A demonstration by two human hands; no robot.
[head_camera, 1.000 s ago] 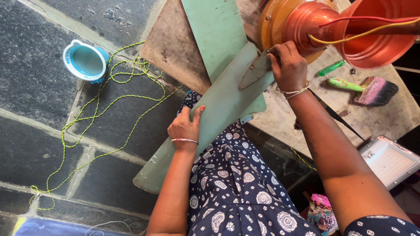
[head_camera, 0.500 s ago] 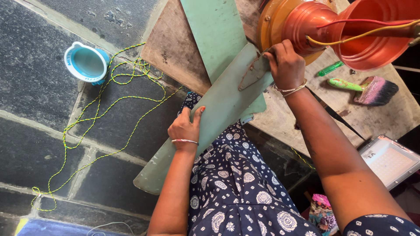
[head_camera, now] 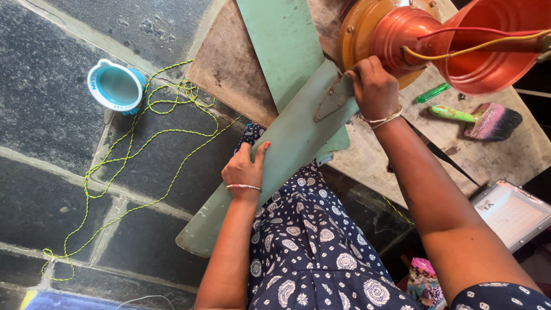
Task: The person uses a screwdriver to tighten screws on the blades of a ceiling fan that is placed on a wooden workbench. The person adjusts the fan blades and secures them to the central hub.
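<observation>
The pale green fan blade (head_camera: pixel 287 143) slants off the wooden desk (head_camera: pixel 229 63) across her lap. Since a second ago little moves: the left hand (head_camera: pixel 244 169) lies flat on it, the right hand (head_camera: pixel 373 86) grips its bracket by the orange motor (head_camera: pixel 396 40). Yellow-green cord (head_camera: pixel 143 149) sprawls over the stone floor (head_camera: pixel 51 126).

Dark stone-slab floor (head_camera: pixel 51 143) with pale joints. White-rimmed blue round tub (head_camera: pixel 116 86) sits on it at upper left. Loose yellow-green cord (head_camera: pixel 146 140) loops from just beside the tub down toward lower left corner. Worn wooden desk (head_camera: pixel 229 69) at upper right. On it: paintbrush (head_camera: pixel 479 119), green handle, pink-and-black bristles; small green marker (head_camera: pixel 434 92) near it, apart. Flat white LED panel light (head_camera: pixel 513 215) at right edge, below the desk's edge.
</observation>
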